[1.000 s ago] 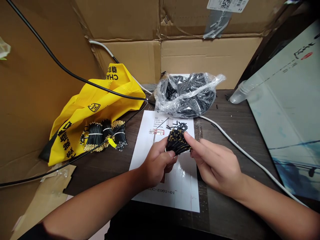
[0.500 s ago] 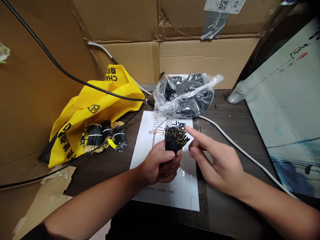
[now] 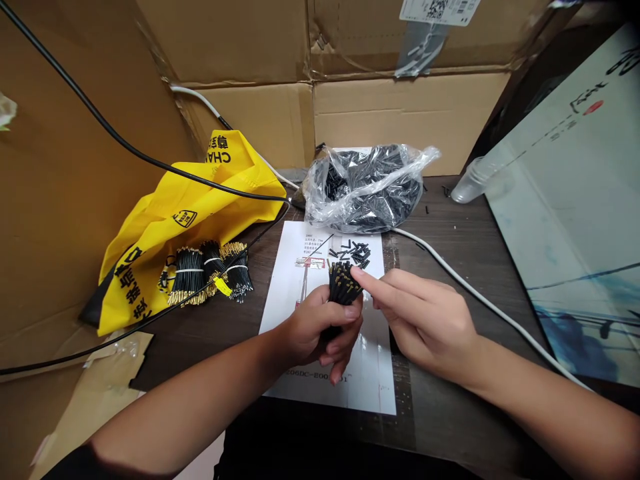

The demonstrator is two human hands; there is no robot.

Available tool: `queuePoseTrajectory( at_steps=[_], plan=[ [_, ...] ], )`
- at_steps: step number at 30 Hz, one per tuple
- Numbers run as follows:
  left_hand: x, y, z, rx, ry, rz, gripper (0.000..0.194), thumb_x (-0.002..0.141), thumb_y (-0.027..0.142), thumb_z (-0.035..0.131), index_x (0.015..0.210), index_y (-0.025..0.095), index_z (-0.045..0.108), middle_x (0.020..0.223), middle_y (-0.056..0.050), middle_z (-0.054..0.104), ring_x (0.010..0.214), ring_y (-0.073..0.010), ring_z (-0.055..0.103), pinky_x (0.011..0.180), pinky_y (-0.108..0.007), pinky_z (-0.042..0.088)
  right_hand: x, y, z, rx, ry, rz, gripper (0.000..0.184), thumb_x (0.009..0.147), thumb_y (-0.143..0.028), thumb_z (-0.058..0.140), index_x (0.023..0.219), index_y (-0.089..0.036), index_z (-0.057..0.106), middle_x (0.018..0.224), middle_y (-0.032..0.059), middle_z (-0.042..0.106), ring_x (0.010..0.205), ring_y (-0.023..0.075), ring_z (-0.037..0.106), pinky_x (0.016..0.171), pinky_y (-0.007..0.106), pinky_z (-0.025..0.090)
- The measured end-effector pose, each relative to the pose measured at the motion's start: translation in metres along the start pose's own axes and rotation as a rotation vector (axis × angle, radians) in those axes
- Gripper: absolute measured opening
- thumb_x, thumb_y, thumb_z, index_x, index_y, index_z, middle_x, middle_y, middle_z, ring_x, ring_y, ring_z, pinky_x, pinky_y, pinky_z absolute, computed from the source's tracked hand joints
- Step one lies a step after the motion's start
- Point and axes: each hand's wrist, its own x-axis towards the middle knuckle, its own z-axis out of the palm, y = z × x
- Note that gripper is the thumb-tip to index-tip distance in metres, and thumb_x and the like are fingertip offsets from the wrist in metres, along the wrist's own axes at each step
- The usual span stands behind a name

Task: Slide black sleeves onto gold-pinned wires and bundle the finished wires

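Observation:
My left hand [image 3: 317,327] is wrapped round a bundle of thin black wires [image 3: 343,288], held upright over the paper. Brass-coloured tips show at the bundle's top. The outstretched index finger of my right hand [image 3: 433,320] touches or nearly touches the bundle's right upper edge. Its other fingers are loosely bent, and nothing shows in that hand. Just behind the bundle, several short black tubes [image 3: 359,252] lie loose on the printed white sheet [image 3: 280,310]. One thin dark wire [image 3: 319,248] lies across the sheet's drawing.
A clear plastic bag [image 3: 370,190] full of short black pieces lies behind the sheet. To the left, tied wire bundles [image 3: 189,275] rest by a yellow bag [image 3: 150,220]. A black cable [image 3: 120,143] crosses the left side; a white cable [image 3: 480,300] runs at right. Cardboard [image 3: 410,120] stands behind.
My right index finger has moved left onto the bundle's edge. The bundle's spread top is narrower, exposing more loose tubes behind it. My left hand's lower fingers have loosened slightly.

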Motion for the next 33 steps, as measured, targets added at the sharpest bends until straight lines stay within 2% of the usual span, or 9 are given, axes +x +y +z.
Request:
queuePoseTrajectory(
  at_steps=[5,8,14,16,19,23,29,33],
  plan=[
    [0.001,-0.001,0.000,-0.069,-0.027,-0.024,0.032,0.085,0.038,0.060,0.066,0.017,0.045,0.042,0.007,0.042,0.027,-0.0057,0.034,0.029,-0.018,0.043,-0.002,0.003,0.005,-0.122,-0.050,-0.054,0.055,0.093,-0.007,0.044,0.147,-0.018,0.042,0.078,0.0007,0.056,0.064,0.0123,0.049,0.057,0.026,0.043],
    [0.001,0.001,-0.001,-0.085,-0.051,-0.041,0.032,0.085,0.038,0.060,0.066,0.017,0.045,0.043,0.007,0.043,0.026,-0.0056,0.033,0.028,-0.018,0.042,0.001,0.003,0.004,-0.087,-0.054,-0.045,0.056,0.093,-0.007,0.042,0.147,-0.018,0.041,0.079,0.0008,0.058,0.066,0.0126,0.052,0.059,0.026,0.046],
    [-0.002,0.007,0.002,-0.115,-0.115,-0.131,0.023,0.083,0.027,0.063,0.073,0.019,0.044,0.043,0.009,0.041,0.027,-0.0048,0.031,0.030,-0.017,0.044,0.010,-0.003,-0.007,0.087,0.058,0.158,0.043,0.095,-0.013,0.047,0.137,-0.021,0.054,0.088,0.0041,0.066,0.072,0.0132,0.060,0.065,0.027,0.052],
    [-0.002,0.009,0.003,-0.115,-0.125,-0.160,0.023,0.083,0.027,0.063,0.073,0.019,0.044,0.044,0.009,0.042,0.028,-0.0054,0.032,0.031,-0.018,0.045,0.012,-0.004,-0.010,0.119,0.074,0.192,0.040,0.096,-0.014,0.047,0.135,-0.021,0.057,0.084,0.0035,0.065,0.070,0.0133,0.059,0.065,0.028,0.052],
    [-0.002,0.010,0.003,-0.128,-0.144,-0.183,0.022,0.083,0.029,0.060,0.071,0.018,0.046,0.047,0.005,0.046,0.029,-0.0057,0.033,0.028,-0.015,0.036,0.014,-0.006,-0.012,0.162,0.091,0.206,0.038,0.096,-0.013,0.048,0.132,-0.020,0.060,0.076,0.0015,0.061,0.065,0.0127,0.057,0.062,0.027,0.051],
    [-0.002,0.009,0.002,-0.123,-0.157,-0.172,0.021,0.079,0.035,0.054,0.070,0.017,0.048,0.048,0.003,0.044,0.028,-0.0051,0.030,0.029,-0.015,0.025,0.015,-0.009,-0.014,0.163,0.115,0.165,0.034,0.093,-0.009,0.053,0.123,-0.020,0.064,0.084,0.0033,0.064,0.073,0.0130,0.059,0.066,0.027,0.051],
    [-0.002,0.007,0.005,-0.054,-0.088,-0.123,0.021,0.082,0.038,0.059,0.081,0.019,0.050,0.046,0.007,0.040,0.028,-0.0040,0.022,0.029,-0.015,0.022,0.010,-0.012,-0.014,0.105,0.048,0.070,0.042,0.092,-0.003,0.048,0.128,-0.020,0.061,0.094,0.0049,0.066,0.082,0.0126,0.063,0.070,0.026,0.053],
    [-0.001,0.006,0.005,0.090,-0.067,-0.112,0.047,0.093,0.051,0.051,0.061,0.017,0.042,0.041,0.008,0.030,0.028,-0.0028,0.021,0.028,-0.014,0.020,0.006,-0.008,-0.014,0.020,0.054,0.048,0.039,0.091,-0.003,0.051,0.126,-0.017,0.062,0.097,0.0059,0.066,0.083,0.0124,0.062,0.071,0.026,0.052]
  ],
)
